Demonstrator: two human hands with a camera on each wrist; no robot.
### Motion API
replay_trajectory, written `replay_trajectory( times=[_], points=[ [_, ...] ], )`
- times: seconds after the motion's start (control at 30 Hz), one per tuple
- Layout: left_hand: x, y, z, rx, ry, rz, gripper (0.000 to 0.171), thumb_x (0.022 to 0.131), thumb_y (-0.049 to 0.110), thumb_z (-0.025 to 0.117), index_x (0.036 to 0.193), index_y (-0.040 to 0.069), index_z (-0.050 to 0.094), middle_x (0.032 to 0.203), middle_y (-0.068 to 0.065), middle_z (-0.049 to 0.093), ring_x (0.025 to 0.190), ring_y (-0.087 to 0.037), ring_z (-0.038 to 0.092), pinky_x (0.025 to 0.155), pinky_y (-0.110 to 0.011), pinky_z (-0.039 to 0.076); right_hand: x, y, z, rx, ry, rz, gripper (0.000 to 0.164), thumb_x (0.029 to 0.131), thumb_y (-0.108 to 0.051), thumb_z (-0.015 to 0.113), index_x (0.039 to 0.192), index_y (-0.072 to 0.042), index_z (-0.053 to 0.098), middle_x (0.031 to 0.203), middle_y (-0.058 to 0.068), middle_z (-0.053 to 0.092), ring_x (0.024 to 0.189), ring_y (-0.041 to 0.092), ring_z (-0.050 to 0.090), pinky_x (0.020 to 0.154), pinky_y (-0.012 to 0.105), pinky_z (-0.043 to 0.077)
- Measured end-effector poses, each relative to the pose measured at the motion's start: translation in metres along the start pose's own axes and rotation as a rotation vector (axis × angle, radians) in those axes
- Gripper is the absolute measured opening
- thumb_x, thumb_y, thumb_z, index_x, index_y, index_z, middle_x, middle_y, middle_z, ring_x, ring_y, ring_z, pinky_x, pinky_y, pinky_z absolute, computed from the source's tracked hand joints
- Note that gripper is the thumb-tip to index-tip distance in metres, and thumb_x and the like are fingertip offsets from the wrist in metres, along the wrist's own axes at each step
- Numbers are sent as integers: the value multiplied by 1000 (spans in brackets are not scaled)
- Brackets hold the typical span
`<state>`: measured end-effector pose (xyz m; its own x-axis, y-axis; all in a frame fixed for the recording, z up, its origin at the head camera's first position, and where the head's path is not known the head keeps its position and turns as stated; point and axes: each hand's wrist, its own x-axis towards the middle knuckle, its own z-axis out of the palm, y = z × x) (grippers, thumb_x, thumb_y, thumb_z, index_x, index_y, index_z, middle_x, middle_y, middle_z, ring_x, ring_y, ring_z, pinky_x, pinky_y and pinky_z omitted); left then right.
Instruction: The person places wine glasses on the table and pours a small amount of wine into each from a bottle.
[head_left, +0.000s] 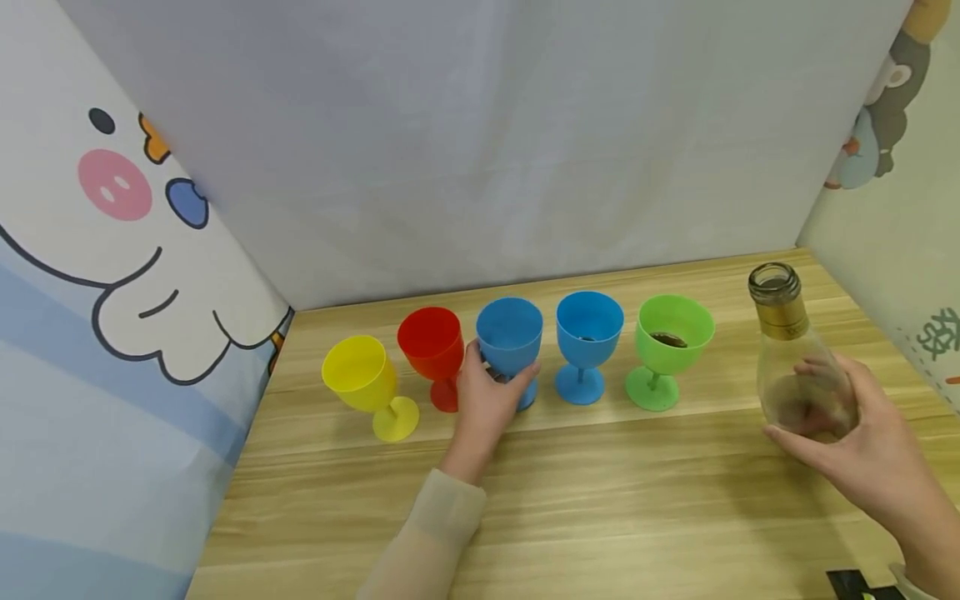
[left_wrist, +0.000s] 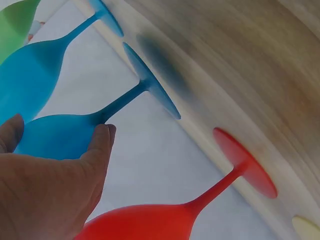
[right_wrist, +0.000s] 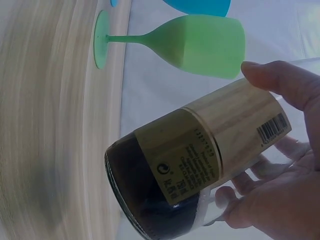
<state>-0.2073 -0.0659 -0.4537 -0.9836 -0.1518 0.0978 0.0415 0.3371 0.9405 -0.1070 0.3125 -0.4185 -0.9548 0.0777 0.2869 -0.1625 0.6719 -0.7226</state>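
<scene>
My left hand (head_left: 486, 400) holds a blue goblet (head_left: 512, 333) by its bowl, thumb and fingers on either side. In the left wrist view, the base of this goblet (left_wrist: 151, 86) hangs slightly above the table, apart from its shadow. On the right, my right hand (head_left: 873, 454) grips a clear glass wine bottle (head_left: 798, 375), uncorked and tilted a little. The right wrist view shows dark liquid in the lower part of the labelled bottle (right_wrist: 200, 155), which is off the table. A second blue goblet (head_left: 589, 329) and a green goblet (head_left: 663, 354) contain dark liquid.
Left of my left hand stand a red goblet (head_left: 431, 350) and a yellow goblet (head_left: 360, 379). The wooden table (head_left: 600, 500) ends at a pale cloth wall (head_left: 525, 167). Printed side walls flank it. A black object (head_left: 851, 583) lies at the front right.
</scene>
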Motion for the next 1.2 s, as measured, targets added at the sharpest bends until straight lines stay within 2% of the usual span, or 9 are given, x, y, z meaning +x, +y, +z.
replay_trajectory(
  times=[0.2,0.5,0.67,0.73,0.87,0.97,1.07,1.17,1.2],
  points=[
    [-14,9,-9,-17,-40,-2,76,83,21,87,144,8,44,141,-10,54,126,-37,55,97,-52,50,0,1,1,14,8,-19,89,74,0,91,148,-9,43,133,-15,42,116,-6,37,79,5,32],
    [-30,25,-18,-24,-97,-2,81,81,22,88,148,11,42,144,-7,52,127,-36,52,95,-53,51,0,-1,2,20,-1,-57,95,70,7,90,149,-6,39,132,-15,43,97,-7,49,71,5,45],
    [-37,27,-22,5,-149,21,84,81,19,89,150,13,41,145,-6,52,129,-35,50,95,-54,51,0,-1,2,-22,9,-105,98,64,11,91,147,-1,40,131,5,49,95,-9,46,71,3,42],
    [-39,27,-23,22,-170,22,85,81,19,89,151,14,41,145,-5,52,129,-35,50,95,-54,51,0,-2,1,-50,11,-115,99,63,12,91,146,1,40,128,18,49,97,-3,45,71,3,40],
    [-45,29,-24,58,-192,37,82,80,21,90,148,15,44,144,-3,53,130,-34,49,97,-56,49,2,-3,0,-108,26,-158,98,59,11,92,144,4,43,128,30,49,103,30,50,74,5,32],
    [-49,31,-24,88,-210,52,83,78,22,91,147,16,45,143,-2,53,130,-33,49,96,-56,50,3,-3,0,-156,48,-216,100,54,12,92,142,5,46,126,32,50,104,50,47,78,17,35],
    [-51,32,-23,104,-228,70,85,77,22,91,148,18,44,144,0,53,130,-32,49,96,-54,50,4,-4,0,-199,75,-263,102,49,14,91,141,5,47,122,32,52,102,51,47,78,40,42],
    [-52,34,-23,112,-243,90,85,77,20,92,148,17,44,143,0,53,130,-31,49,96,-54,50,6,-4,-1,-216,90,-301,102,46,16,88,139,6,48,120,34,52,102,52,47,74,63,37],
    [-53,35,-23,115,-250,92,85,77,20,92,148,17,44,143,0,53,130,-31,49,96,-54,51,6,-4,-1,-225,96,-311,101,45,16,87,138,6,49,120,33,53,102,53,47,75,64,35]
  ],
)
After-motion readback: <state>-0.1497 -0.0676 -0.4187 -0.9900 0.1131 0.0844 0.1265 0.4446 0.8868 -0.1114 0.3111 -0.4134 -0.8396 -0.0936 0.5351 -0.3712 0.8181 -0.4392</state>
